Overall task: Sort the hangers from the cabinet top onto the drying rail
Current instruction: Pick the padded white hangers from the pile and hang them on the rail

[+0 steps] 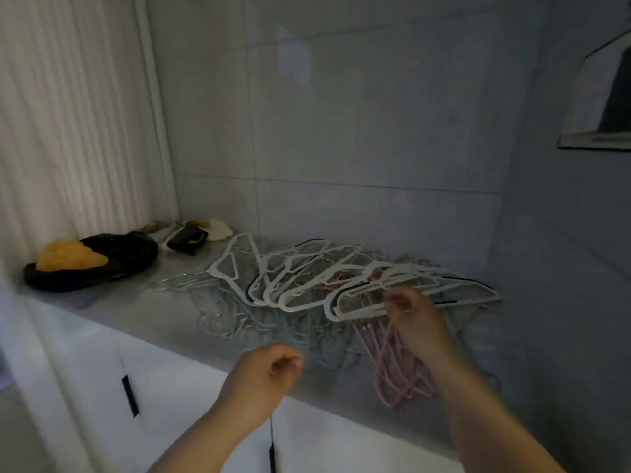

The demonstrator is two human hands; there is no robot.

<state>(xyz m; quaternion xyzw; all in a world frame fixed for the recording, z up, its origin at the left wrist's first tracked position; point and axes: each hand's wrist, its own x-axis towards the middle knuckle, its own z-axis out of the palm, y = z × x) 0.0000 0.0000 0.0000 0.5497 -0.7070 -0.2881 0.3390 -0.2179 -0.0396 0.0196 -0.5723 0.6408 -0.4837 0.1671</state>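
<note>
On the cabinet top (136, 308), barely begun by the look of it, with the tangle of white, pink and pale hangers (300, 305) unsorted, no drying rail in view, right hand (415, 315) fingers pinching the nearest white hanger (362, 314), left hand (269, 373) fingers curled on nothing visible.

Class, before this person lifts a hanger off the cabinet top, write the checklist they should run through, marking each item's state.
1. Right hand grips a white hanger: ok.
2. That hanger free of the pile: not ok, other hangers overlap it.
3. Left hand empty to help: cannot tell, fingers curled.
4. Drying rail in sight: not ok, out of view.
5. Black bag clear of the pile: ok.
</note>
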